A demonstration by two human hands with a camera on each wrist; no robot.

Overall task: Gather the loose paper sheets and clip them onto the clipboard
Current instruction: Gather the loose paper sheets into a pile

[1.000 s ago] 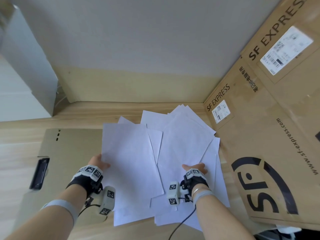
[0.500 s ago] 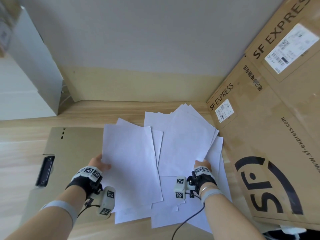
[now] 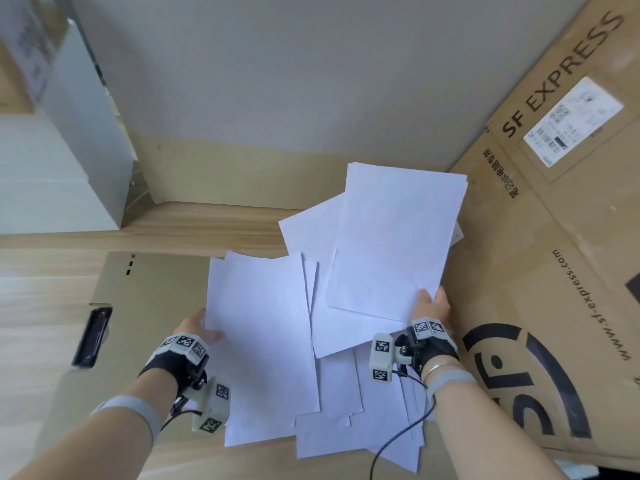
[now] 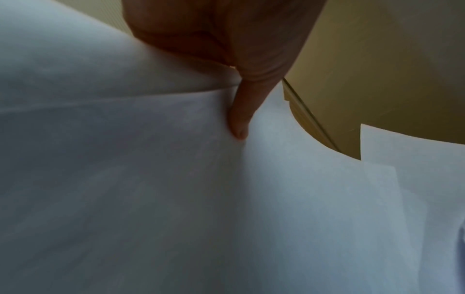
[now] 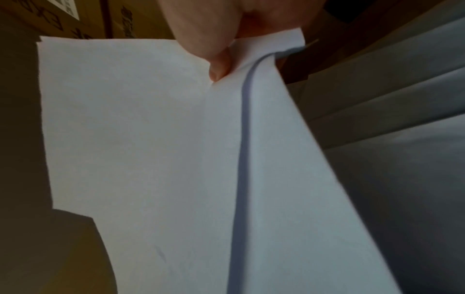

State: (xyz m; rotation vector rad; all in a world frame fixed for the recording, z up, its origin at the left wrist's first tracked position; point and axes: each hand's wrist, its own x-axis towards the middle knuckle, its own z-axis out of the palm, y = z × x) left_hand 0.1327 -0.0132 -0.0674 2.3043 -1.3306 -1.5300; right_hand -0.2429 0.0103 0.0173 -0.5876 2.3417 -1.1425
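The right hand [image 3: 431, 306] pinches a small bundle of paper sheets [image 3: 394, 244] at its near right corner; the left hand [image 3: 194, 327] grips another sheet [image 3: 259, 341]; more lie on the tabletop [image 3: 41, 299]. Better to bring both bundles together and square the edges; the clipboard [image 3: 69, 341] waits at left.

clipboard [image 3: 79, 306]: right part hidden under paper sheets [image 3: 263, 327] | lower sheets: count unclear | hands: fingers under paper

An SF Express cardboard box [image 3: 561, 258] stands right, white cabinet [image 3: 62, 161] left.
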